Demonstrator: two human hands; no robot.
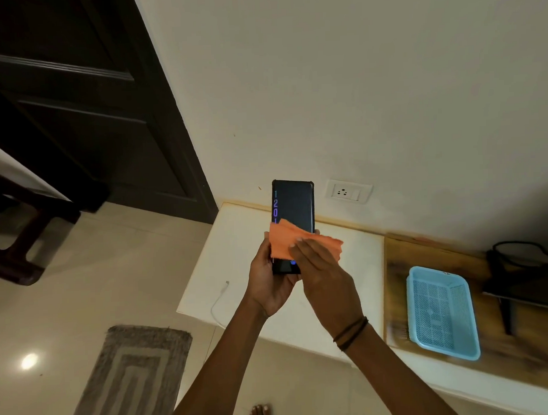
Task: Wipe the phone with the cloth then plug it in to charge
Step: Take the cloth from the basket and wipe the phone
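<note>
A black phone [292,203] in a dark case stands upright in the air above the white ledge, its screen lit with purple digits. My left hand [269,280] grips its lower end from behind and the left side. An orange cloth [283,241] lies across the lower half of the screen, pressed there by the flat fingers of my right hand [323,267]. A white charging cable [220,297] lies on the ledge, left of my left wrist, its plug end free. A white wall socket [348,192] sits on the wall just right of the phone's top.
The white ledge [236,239] runs along the wall; a wooden board [396,265] on it carries a blue plastic basket [441,313]. A dark device with black cables [530,276] sits far right. A dark door [86,105], a grey mat [132,376] and my bare foot [258,414] are below left.
</note>
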